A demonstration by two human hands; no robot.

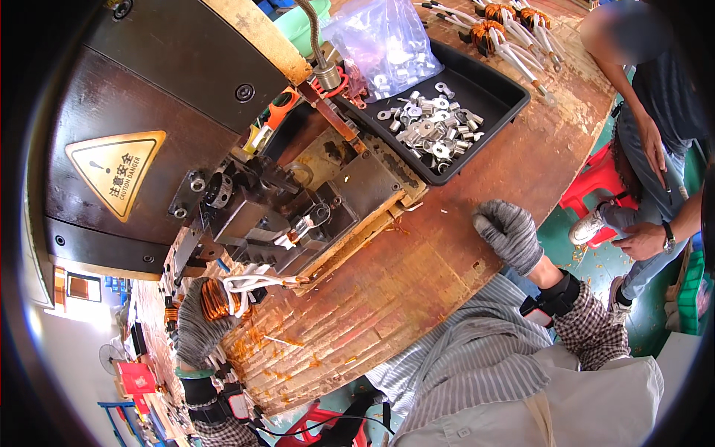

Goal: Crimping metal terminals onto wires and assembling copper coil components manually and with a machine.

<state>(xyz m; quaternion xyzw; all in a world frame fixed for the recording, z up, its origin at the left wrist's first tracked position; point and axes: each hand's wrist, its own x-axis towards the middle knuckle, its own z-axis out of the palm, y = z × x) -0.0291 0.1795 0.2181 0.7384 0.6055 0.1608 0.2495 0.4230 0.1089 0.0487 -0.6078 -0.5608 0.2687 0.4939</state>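
Low at the left of the view, the left hand, in a grey knit glove, has its fingers closed around a copper-wound toroidal coil. The coil sits just below the press tooling, at the left part of the worn wooden workbench. White insulated leads run from it to the right, their bare copper tips near the front edge of the press base.

Over by the near edge of the workbench, the right hand, gloved the same way, has its fingers folded together in a loose fist; whether it grips anything inside I cannot tell. Both wrists wear black straps, below which show brown-checked sleeves.

The dark metal press fills the upper left and bears a yellow triangular warning sign. A small shiny piece lies in its tooling, too small to identify. Beyond the base, a black plastic tray holds a heap of silver ring-type cable lugs and a clear plastic bag with more of them. Farther back, at least 3 other copper-wound coils with white leads lie on the workbench. At the right, 1 co-worker in dark clothing sits on a red plastic stool, with both forearms bare and a watch on 1 wrist.
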